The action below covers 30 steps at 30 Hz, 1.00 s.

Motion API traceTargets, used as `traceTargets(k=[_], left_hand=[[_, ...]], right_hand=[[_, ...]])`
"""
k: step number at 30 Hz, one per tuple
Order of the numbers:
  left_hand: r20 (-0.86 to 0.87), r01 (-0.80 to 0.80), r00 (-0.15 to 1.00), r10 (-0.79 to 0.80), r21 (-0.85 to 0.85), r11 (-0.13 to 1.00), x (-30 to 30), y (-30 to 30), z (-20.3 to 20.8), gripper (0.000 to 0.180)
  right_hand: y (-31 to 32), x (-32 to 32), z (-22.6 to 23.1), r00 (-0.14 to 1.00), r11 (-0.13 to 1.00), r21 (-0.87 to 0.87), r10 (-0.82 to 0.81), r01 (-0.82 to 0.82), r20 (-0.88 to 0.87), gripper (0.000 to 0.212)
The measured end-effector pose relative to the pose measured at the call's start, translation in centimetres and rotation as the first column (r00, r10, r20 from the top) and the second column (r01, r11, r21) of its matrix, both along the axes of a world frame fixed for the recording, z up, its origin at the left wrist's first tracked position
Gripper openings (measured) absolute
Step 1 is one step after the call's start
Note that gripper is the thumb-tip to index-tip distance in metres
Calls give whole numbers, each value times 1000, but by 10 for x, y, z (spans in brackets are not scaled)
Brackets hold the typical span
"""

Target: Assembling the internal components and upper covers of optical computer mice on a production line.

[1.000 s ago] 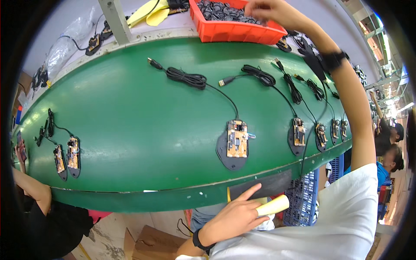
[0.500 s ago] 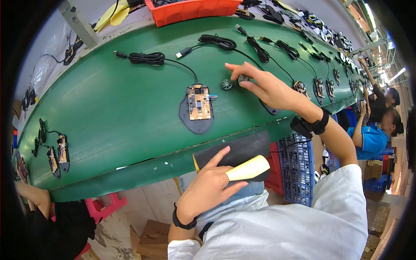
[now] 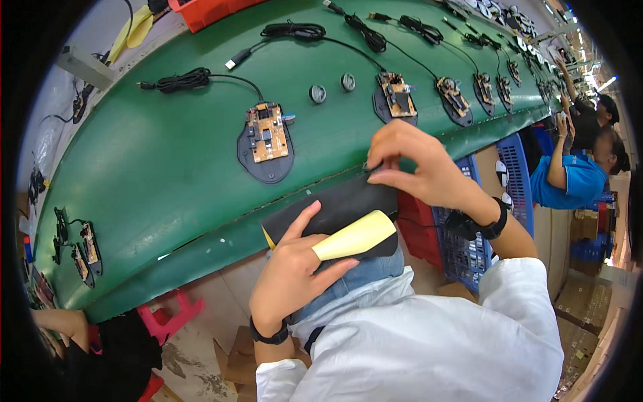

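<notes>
Right fingers [image 3: 396, 179] have moved from the green tabletop [image 3: 167, 147] to the black sheet [image 3: 338, 209].

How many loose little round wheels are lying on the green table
2, between two circuit boards: one wheel nearer the left board, the other wheel nearer the right board. The right hand may hide another.
</notes>
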<state>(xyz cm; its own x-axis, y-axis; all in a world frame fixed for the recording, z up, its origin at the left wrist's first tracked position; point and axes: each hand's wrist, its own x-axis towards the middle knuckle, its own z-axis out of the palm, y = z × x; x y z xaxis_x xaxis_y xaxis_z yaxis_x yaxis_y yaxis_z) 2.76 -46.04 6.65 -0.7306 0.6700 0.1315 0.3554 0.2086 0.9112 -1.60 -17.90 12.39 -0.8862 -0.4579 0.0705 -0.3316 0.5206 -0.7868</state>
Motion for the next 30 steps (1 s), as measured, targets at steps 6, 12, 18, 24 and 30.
traceTargets(k=[6,12,18,24,30], left_hand=[[-13,8,1000,-8,-17,1000,-2,-1,3,27],[-17,25,1000,-25,-40,999,-3,-2,3,27],[25,28,999,-27,-51,998,-5,0,15,26],[8,29,1000,-29,-52,998,-5,-7,11,27],[32,33,999,-32,-47,998,-6,-7,14,27]], right_hand=[[-9,37,-35,895,980,188,30,60,-444,26],[-2,42,-38,910,987,153,19,49,-413,37],[-7,34,-26,910,971,238,86,14,-405,43],[3,28,-13,907,935,352,174,-31,-383,31],[56,-17,5,874,927,219,-181,305,-452,28]])
